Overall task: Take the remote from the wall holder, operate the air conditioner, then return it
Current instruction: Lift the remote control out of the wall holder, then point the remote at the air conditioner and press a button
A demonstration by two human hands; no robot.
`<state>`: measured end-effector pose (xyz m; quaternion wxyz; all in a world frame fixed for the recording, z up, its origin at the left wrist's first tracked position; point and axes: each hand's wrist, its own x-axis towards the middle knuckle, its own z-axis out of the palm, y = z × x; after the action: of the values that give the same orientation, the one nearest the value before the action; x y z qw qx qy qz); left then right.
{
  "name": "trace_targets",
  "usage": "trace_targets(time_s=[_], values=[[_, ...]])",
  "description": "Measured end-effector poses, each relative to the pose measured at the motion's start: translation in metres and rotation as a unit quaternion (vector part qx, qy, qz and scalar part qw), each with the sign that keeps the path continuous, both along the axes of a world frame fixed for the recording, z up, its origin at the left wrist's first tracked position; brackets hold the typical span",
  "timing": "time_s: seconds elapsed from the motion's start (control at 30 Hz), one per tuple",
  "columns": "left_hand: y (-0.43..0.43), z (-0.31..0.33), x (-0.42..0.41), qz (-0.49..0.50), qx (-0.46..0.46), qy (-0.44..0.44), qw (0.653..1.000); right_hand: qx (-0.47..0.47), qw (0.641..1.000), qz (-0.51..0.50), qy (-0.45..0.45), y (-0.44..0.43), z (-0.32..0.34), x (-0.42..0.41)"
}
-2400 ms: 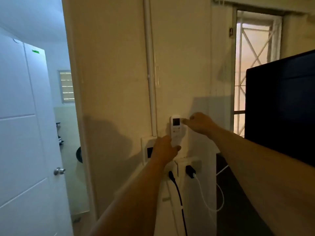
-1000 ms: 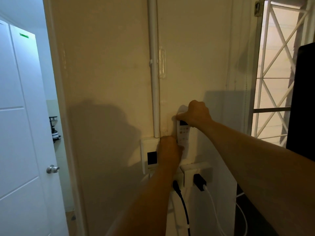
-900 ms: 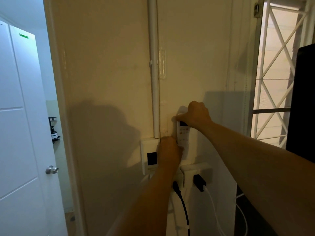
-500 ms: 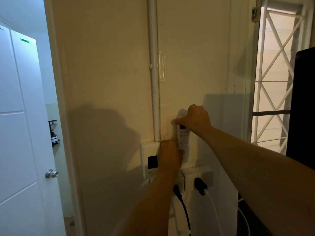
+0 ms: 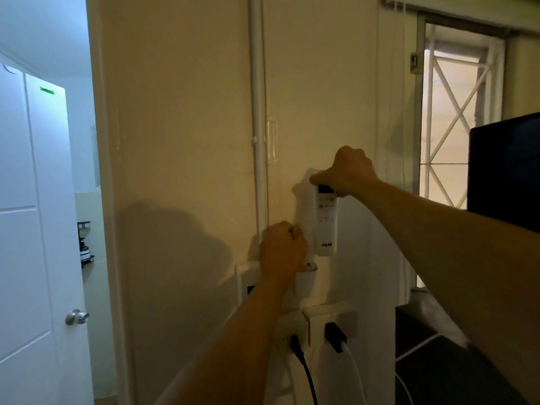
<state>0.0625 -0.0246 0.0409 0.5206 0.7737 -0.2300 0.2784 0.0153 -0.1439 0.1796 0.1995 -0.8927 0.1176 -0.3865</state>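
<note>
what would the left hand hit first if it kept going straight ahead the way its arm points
Most likely the wall holder and the wall behind it: the left hand looks to be already at them, though depth is hard to judge.

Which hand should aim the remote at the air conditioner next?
Right. The right hand already grips the remote by its top, lifted clear of the wall holder. The left hand is braced on that holder.

Smooth white plastic remote point(image 5: 325, 223); glossy painted wall point(image 5: 181, 112) at centre; shiny metal doorknob point(image 5: 76, 316) lower left
</note>
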Motion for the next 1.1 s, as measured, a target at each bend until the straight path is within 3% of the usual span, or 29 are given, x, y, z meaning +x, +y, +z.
trace_targets(time_s=[0.23,0.57,0.7,0.87,1.1], values=[[0.008,0.038,-0.018,-0.179,0.043,0.109,0.977,0.015,1.000,-0.003,0.018,0.009,0.007,-0.020],[0.032,0.053,-0.045,-0.220,0.016,0.133,0.966,0.096,0.994,0.044,0.012,0.027,0.012,-0.050],[0.050,0.057,-0.056,-0.224,-0.011,0.139,0.965,0.199,0.970,0.137,0.019,0.032,0.007,-0.062],[0.070,0.070,-0.071,-0.259,-0.063,0.162,0.950,0.218,0.940,0.239,0.108,0.033,-0.012,-0.084],[0.083,0.079,-0.087,-0.269,-0.058,0.174,0.946,0.253,0.901,0.308,0.173,0.037,-0.028,-0.110]])
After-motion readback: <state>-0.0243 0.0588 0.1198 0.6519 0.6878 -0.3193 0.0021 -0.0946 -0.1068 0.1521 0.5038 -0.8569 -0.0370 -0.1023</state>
